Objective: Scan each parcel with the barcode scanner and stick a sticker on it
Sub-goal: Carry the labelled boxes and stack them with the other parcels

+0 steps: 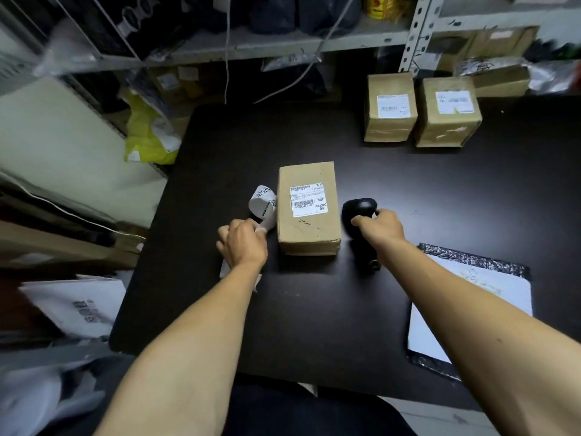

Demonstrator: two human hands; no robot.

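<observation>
Two labelled boxes (421,110) stand at the far right of the black worktop (314,309), and a padded mailer (471,297) lies near right. The brown parcel (308,209), white barcode label up, sits mid-worktop between both hands. The left hand (243,243) pinches the sticker roll (263,206) touching the parcel's left side; the right hand (382,226) grips the black scanner (358,215) just right, with bare worktop beyond.

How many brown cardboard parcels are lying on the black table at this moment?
3. One parcel lies in the middle, between the left hand and the right hand. Two more, and, stand side by side at the far right edge. Boxes on the shelves behind are not counted.
</observation>
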